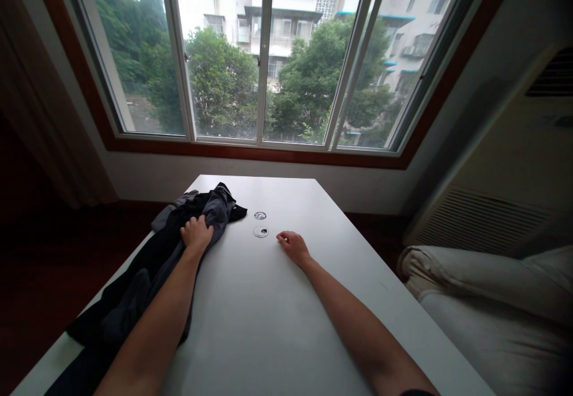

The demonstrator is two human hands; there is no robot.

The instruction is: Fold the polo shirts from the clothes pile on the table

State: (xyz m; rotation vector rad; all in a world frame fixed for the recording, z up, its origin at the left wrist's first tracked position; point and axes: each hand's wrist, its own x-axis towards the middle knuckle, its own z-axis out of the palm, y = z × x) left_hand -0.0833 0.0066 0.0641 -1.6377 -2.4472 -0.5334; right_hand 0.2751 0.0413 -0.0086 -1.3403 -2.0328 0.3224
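Observation:
A heap of dark clothes (134, 291), black and grey-blue, lies along the left side of the white table (264, 324). My left hand (196, 233) is on its upper part, with the fingers curled into the cloth. Over the tabletop to the right, my right hand (293, 246) has its fingers curled in, and no object shows in it. Just left of that hand are two round disc-like marks or covers in the table, a larger one (257, 232) with a dark hole and a smaller one (260, 215) behind it.
Beyond the table's far edge is a wall with a wide sliding window (262, 142). A pale cushioned seat (487, 324) stands to the right, with a tall cream vented unit (501, 163) behind it. A curtain (49, 115) hangs at the left above a dark floor.

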